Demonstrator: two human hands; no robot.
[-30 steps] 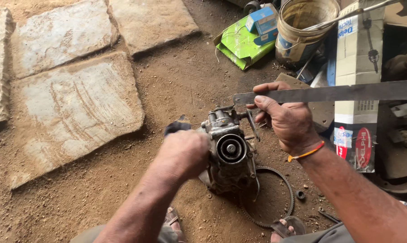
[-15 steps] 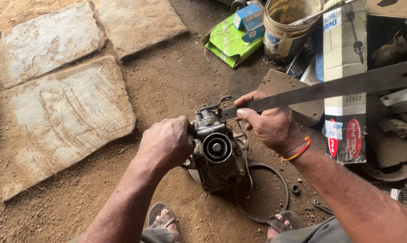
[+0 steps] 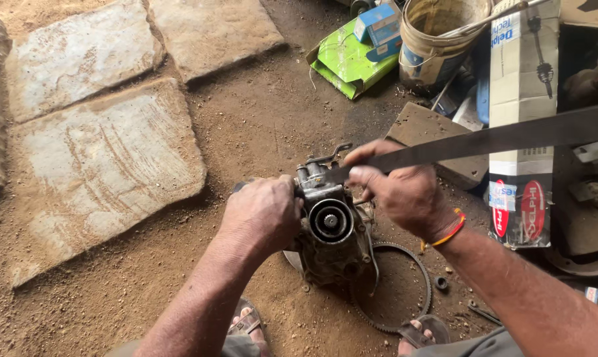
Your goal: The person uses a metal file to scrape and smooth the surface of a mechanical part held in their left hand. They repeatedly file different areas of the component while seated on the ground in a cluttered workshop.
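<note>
A grimy metal engine part with a round pulley face stands on the dirt floor between my feet. My left hand grips its left side, fingers wrapped against the housing. My right hand is closed around a long flat dark metal bar that runs up to the right edge; the bar's near end rests on the top of the part.
A toothed belt ring lies beside the part. Flat stone slabs cover the left. A green box, a dirty bucket, tall white cartons and scrap crowd the upper right.
My view has shifted slightly, so everything sits a little lower and left. My left hand has closed further onto the part's side. The right hand keeps the bar on top.
</note>
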